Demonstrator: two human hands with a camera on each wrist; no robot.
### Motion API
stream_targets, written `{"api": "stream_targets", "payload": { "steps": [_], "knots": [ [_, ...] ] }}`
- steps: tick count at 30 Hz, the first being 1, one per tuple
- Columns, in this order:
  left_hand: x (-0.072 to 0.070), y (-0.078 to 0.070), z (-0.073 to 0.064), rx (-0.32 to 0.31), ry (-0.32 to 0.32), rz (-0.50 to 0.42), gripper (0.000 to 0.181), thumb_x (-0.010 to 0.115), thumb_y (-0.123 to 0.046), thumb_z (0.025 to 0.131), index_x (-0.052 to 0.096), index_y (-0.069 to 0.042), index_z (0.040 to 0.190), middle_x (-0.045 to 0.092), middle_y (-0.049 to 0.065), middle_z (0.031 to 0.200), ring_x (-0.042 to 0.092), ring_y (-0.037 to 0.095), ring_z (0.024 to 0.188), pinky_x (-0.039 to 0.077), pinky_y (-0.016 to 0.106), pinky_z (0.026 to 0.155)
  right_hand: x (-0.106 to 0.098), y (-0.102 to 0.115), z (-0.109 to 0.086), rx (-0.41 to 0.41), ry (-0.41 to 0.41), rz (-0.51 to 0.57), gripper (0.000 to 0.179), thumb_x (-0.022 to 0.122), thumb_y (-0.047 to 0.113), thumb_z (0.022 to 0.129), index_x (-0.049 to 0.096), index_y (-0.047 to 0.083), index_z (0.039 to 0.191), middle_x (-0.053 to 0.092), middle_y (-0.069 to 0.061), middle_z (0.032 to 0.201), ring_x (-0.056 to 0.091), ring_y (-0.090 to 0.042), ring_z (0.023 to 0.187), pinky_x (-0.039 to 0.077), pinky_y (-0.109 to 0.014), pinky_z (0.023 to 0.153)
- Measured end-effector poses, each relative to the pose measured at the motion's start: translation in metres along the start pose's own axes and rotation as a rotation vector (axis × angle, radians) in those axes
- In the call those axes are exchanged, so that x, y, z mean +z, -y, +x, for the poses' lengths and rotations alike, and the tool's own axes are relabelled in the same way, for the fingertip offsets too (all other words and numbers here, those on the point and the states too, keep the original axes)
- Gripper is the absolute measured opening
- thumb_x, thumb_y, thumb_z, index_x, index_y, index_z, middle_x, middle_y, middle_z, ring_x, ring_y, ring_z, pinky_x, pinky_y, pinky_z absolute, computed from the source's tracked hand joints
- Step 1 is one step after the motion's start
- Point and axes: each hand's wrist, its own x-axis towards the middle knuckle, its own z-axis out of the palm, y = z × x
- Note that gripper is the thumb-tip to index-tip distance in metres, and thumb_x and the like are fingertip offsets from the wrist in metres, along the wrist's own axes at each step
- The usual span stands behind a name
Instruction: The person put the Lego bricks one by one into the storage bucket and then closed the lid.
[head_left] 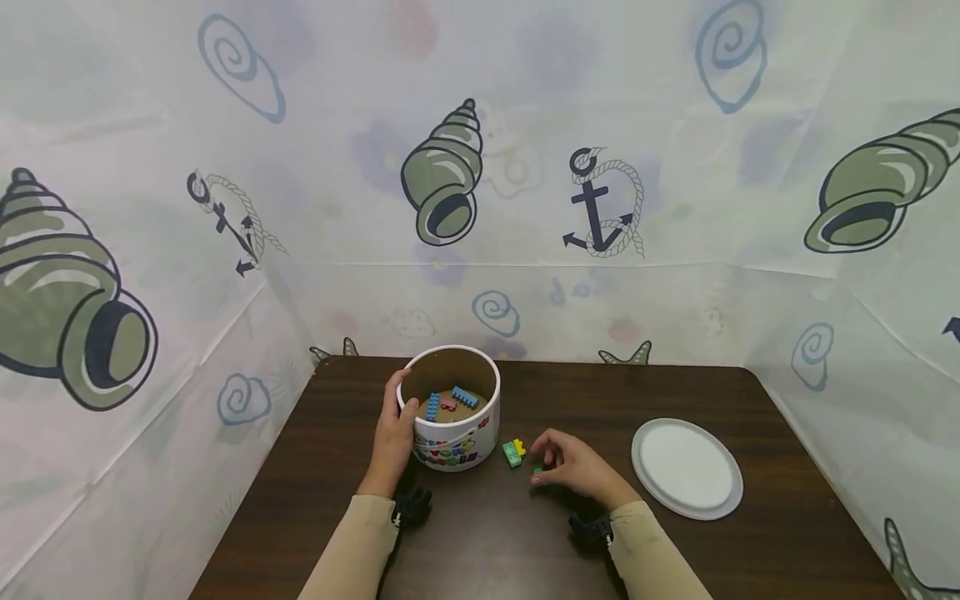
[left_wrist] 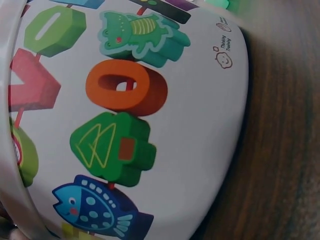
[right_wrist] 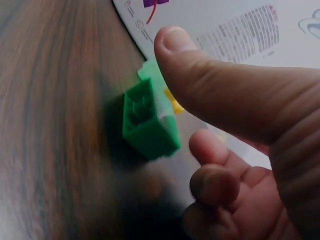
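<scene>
My left hand (head_left: 393, 437) grips the near-left rim of a round white tub (head_left: 486, 421), with the thumb over the edge. Inside the tub lie a blue brick (head_left: 432, 407), another blue brick (head_left: 465, 397) and a pink brick (head_left: 448, 404). My right hand (head_left: 573, 465) hovers low over the table, thumb and fingers apart, around a small green brick (right_wrist: 150, 122). The brick lies on its side with its hollow underside showing in the right wrist view; no pinch on it is visible. A light green brick (head_left: 512, 454) with a yellow brick (head_left: 520, 447) sits between tub and hand.
A round white lid (head_left: 686, 468) lies on the dark wood table (head_left: 585, 392), right of my right hand. White sheeting (head_left: 525, 292) printed with shells and anchors stands behind and along both sides. Colourful pictures (left_wrist: 125, 87) cover the tub's outer wall.
</scene>
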Motion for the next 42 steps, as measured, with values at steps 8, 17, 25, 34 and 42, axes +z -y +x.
{"api": "stream_targets", "payload": {
  "steps": [8, 17, 25, 34, 42],
  "knots": [
    [0.003, 0.0, 0.004, 0.015, -0.01, -0.037, 0.054, 0.051, -0.033, 0.113, 0.037, -0.04, 0.165, 0.037, 0.004, 0.173, 0.043, 0.044, 0.154, 0.03, 0.073, 0.125, -0.012, -0.005, 0.0, 0.016, 0.023, 0.064, 0.038, 0.091, 0.019, 0.089, 0.074, 0.008, 0.121, 0.065, -0.015, 0.1, 0.051, -0.011, 0.069, 0.044, -0.023, 0.062],
    [0.001, -0.003, 0.001, -0.033, -0.016, -0.003, 0.054, 0.049, -0.033, 0.113, 0.036, -0.041, 0.165, 0.035, 0.003, 0.174, 0.042, 0.046, 0.155, 0.029, 0.076, 0.124, -0.01, -0.007, 0.0, -0.01, 0.053, 0.016, 0.032, 0.09, 0.017, 0.09, 0.077, 0.007, 0.117, 0.067, -0.016, 0.102, 0.055, -0.013, 0.077, 0.046, -0.023, 0.067],
    [0.001, -0.003, 0.0, -0.02, -0.006, -0.005, 0.056, 0.05, -0.034, 0.113, 0.035, -0.038, 0.166, 0.035, 0.007, 0.175, 0.041, 0.047, 0.155, 0.029, 0.075, 0.125, -0.004, -0.005, -0.002, 0.003, 0.062, -0.039, 0.025, 0.089, 0.023, 0.091, 0.08, 0.013, 0.112, 0.071, -0.005, 0.102, 0.061, -0.013, 0.091, 0.051, -0.025, 0.078],
    [-0.001, -0.001, -0.003, -0.022, -0.013, 0.007, 0.054, 0.05, -0.037, 0.113, 0.036, -0.041, 0.165, 0.037, 0.004, 0.173, 0.045, 0.044, 0.153, 0.031, 0.074, 0.124, -0.001, -0.008, -0.004, -0.019, 0.116, -0.05, 0.022, 0.089, 0.024, 0.092, 0.083, 0.018, 0.111, 0.073, -0.002, 0.104, 0.062, -0.012, 0.084, 0.052, -0.026, 0.074],
    [-0.001, -0.001, -0.002, -0.014, -0.008, 0.01, 0.054, 0.05, -0.038, 0.113, 0.036, -0.041, 0.165, 0.038, 0.005, 0.173, 0.046, 0.045, 0.152, 0.032, 0.074, 0.123, -0.005, -0.014, -0.006, -0.054, 0.134, -0.003, 0.024, 0.087, 0.017, 0.093, 0.079, 0.019, 0.115, 0.071, -0.003, 0.098, 0.061, -0.009, 0.078, 0.052, -0.025, 0.069]
  ]
}}
